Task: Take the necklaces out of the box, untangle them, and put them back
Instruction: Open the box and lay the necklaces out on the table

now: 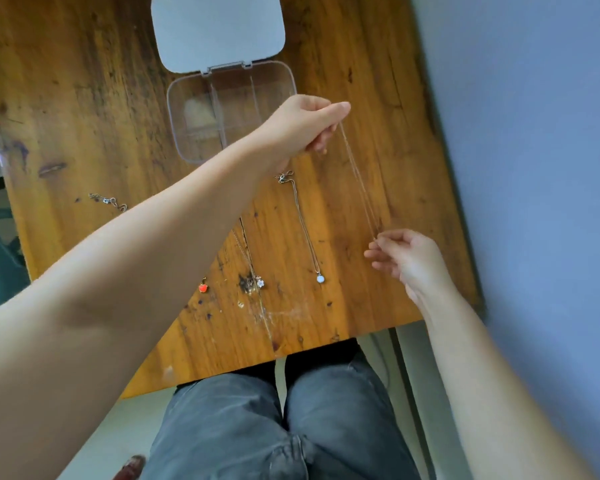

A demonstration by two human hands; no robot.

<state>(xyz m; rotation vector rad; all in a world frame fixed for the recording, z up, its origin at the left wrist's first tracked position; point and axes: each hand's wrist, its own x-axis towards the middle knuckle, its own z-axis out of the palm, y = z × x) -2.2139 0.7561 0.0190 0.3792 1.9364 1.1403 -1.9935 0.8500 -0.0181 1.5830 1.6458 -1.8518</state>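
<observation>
Chain [359, 181] runs taut between the two hands, a thin pale necklace stretched in the air just in front of the box [201, 98], which stands open on the table [66, 98] with its lid [217, 29] folded back behind it. The left hand [302, 128], nearest the box, is closed with thumb and fingers pinching the upper end; the right hand [406, 259], well in front of the box, has its fingertips pinched together on the lower end. In front of the box three more necklaces lie on the wood: one with a pale blue pendant [320, 279], laid out straight; one with a small flower pendant [260, 283]; and one with a red pendant [203, 288], whose chain is mostly hidden under the left forearm. The box looks empty of necklaces, though its clear walls make this hard to tell. The held chain is very light, limp and fine, so it will likely kink or knot again if it goes slack or is dropped in a heap. Best held by its ends, near the clasp, with a gentle pinch and no hard pull, since links this thin could snap. Lowering it into a compartment slowly, one end first, should keep it from tangling.
</observation>
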